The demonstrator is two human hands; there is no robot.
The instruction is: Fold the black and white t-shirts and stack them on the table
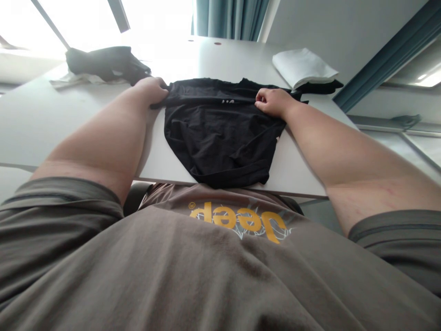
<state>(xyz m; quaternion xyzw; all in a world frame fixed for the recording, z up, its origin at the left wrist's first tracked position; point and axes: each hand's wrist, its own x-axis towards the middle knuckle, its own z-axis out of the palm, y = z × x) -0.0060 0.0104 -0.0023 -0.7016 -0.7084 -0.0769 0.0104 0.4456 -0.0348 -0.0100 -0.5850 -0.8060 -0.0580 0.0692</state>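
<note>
A black garment point(220, 133) lies spread on the white table point(41, 119) right in front of me, its near edge hanging at the table's front edge. My left hand point(151, 89) is closed on the garment's far left corner. My right hand point(272, 101) pinches the far right part of the same garment. Both hands sit at the fold along its far side, where small white lettering shows.
A dark crumpled pile of clothes point(106, 64) lies at the far left of the table. A folded white cloth point(303, 66) rests on a black item at the far right. Teal curtains point(230, 18) hang behind. My brown shirt point(220, 266) fills the foreground.
</note>
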